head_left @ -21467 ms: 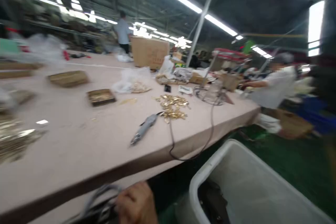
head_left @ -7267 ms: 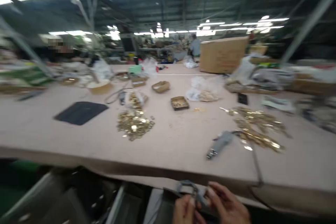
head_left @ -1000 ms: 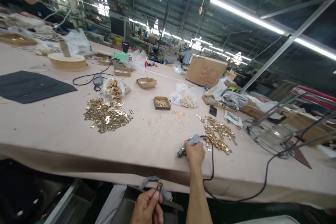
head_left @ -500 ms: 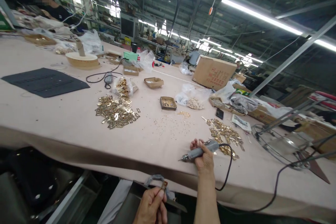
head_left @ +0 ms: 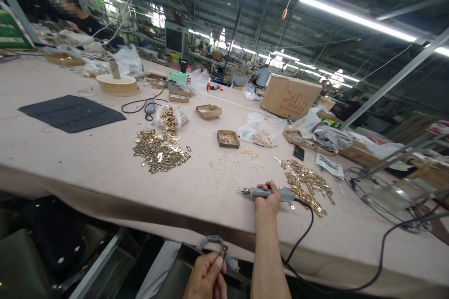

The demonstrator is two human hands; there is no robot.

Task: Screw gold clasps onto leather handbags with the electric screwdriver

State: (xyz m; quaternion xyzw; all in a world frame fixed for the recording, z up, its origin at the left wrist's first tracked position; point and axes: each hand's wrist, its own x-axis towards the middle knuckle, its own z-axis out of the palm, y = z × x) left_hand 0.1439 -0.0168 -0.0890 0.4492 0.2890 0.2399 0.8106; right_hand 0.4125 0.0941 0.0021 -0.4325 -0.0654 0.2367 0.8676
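Observation:
My right hand point(head_left: 268, 200) is closed round a grey electric screwdriver point(head_left: 286, 195) low over the table, its bit pointing left. A black cord trails from its back end. Below the table's front edge, my left hand point(head_left: 206, 273) pinches a small gold metal fitting point(head_left: 224, 248) against a dark bag point(head_left: 171, 273) on my lap. Fingers partly cover the fitting. A wrapped, grey handle point(head_left: 209, 239) curves up behind it. Beyond the screwdriver tip, tiny screws point(head_left: 249, 154) lie scattered. Gold metal plates point(head_left: 308, 180) are piled right of my right hand.
Another heap of gold plates point(head_left: 159, 152) lies left of centre, with a small box of tiny parts point(head_left: 228, 138) further back. A dark sheet point(head_left: 72, 113), a tape roll point(head_left: 117, 85) and a carton point(head_left: 291, 97) are also on the table. A wire rack stands at right.
My right hand has moved a little away from me and turned the screwdriver from tilted down to nearly level. The left hand still pinches the fitting. The whole view has shifted slightly.

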